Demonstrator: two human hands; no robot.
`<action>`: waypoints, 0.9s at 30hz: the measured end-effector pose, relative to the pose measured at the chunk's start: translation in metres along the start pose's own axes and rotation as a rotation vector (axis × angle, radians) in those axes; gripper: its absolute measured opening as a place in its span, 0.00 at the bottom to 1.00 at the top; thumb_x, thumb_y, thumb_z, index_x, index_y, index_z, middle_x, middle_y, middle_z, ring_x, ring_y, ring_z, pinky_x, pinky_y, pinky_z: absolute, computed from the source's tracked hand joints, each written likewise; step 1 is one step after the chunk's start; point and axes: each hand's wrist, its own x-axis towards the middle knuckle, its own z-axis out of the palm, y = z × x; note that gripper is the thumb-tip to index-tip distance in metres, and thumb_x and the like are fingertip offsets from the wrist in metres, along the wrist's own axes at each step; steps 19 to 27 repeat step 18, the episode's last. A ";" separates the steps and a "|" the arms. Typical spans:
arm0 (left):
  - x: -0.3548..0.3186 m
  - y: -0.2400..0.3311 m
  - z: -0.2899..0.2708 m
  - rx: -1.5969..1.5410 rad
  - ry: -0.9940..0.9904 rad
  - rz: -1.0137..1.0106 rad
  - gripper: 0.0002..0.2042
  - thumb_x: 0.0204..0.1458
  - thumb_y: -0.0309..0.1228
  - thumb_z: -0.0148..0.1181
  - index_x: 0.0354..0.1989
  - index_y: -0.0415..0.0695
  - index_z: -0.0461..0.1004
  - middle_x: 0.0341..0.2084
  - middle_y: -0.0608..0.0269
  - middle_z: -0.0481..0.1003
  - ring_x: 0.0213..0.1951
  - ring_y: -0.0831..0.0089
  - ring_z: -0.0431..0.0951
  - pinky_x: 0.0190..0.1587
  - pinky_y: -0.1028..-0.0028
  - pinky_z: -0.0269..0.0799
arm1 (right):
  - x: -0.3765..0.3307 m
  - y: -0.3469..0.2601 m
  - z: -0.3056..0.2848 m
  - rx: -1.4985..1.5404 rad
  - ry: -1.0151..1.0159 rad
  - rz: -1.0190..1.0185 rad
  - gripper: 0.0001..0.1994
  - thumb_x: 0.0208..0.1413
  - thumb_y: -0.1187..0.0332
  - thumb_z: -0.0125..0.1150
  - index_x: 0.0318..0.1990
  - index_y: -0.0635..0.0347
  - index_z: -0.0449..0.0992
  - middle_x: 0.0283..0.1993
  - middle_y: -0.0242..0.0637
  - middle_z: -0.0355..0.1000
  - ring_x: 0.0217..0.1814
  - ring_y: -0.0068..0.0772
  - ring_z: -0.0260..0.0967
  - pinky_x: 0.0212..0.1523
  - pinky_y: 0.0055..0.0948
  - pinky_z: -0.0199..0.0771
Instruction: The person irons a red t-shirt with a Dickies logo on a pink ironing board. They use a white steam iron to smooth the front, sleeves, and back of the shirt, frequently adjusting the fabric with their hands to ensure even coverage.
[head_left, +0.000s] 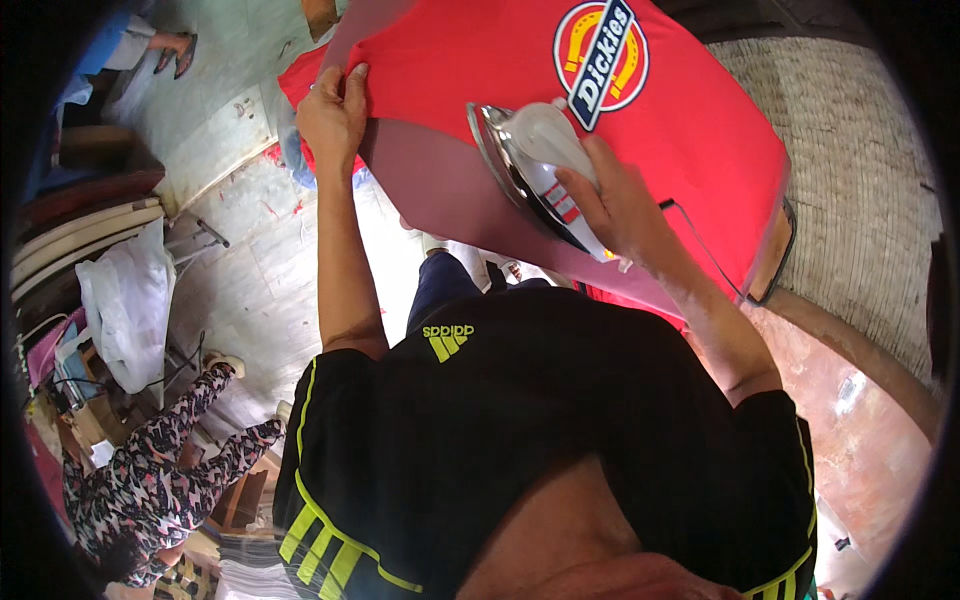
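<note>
A red T-shirt with a round yellow, white and dark badge on it is spread over an ironing board with a mauve cover. My right hand is wrapped round the handle of an iron, which has a shiny metal body and a pale, see-through part on top. The iron lies at the near edge of the shirt, partly over the bare cover. At the board's left end my left hand grips the shirt's edge, thumb on top; its fingertips are partly hidden.
A dark cord loops by my right forearm. Right of the board is a ribbed, pale surface. At left stand stacked boards and a white plastic bag. A person in patterned clothes is at lower left, another person's foot at upper left.
</note>
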 end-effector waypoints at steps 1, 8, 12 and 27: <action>0.000 -0.002 -0.001 -0.031 -0.010 -0.012 0.17 0.55 0.42 0.64 0.25 0.40 0.73 0.16 0.48 0.69 0.19 0.56 0.67 0.26 0.63 0.65 | 0.017 -0.007 0.005 0.001 -0.010 -0.034 0.17 0.65 0.58 0.55 0.48 0.66 0.67 0.31 0.57 0.75 0.34 0.59 0.77 0.33 0.46 0.73; 0.010 -0.018 -0.003 -0.019 -0.044 0.036 0.16 0.56 0.42 0.63 0.25 0.41 0.74 0.16 0.48 0.69 0.19 0.52 0.68 0.25 0.63 0.66 | 0.103 -0.042 0.033 -0.081 -0.040 -0.223 0.17 0.67 0.56 0.53 0.42 0.64 0.66 0.25 0.49 0.72 0.27 0.42 0.75 0.28 0.38 0.70; 0.016 -0.037 -0.004 0.055 0.038 0.143 0.17 0.57 0.44 0.61 0.26 0.43 0.76 0.18 0.49 0.74 0.23 0.49 0.76 0.27 0.60 0.69 | 0.098 -0.044 0.032 -0.066 -0.091 -0.179 0.17 0.67 0.55 0.52 0.41 0.63 0.66 0.27 0.49 0.73 0.29 0.41 0.76 0.29 0.37 0.70; 0.023 -0.046 0.002 0.108 0.067 0.176 0.17 0.56 0.47 0.61 0.31 0.45 0.80 0.20 0.51 0.77 0.26 0.49 0.79 0.29 0.58 0.72 | 0.048 -0.012 0.010 -0.087 -0.093 -0.071 0.19 0.67 0.53 0.51 0.50 0.61 0.69 0.38 0.51 0.77 0.39 0.43 0.79 0.40 0.40 0.75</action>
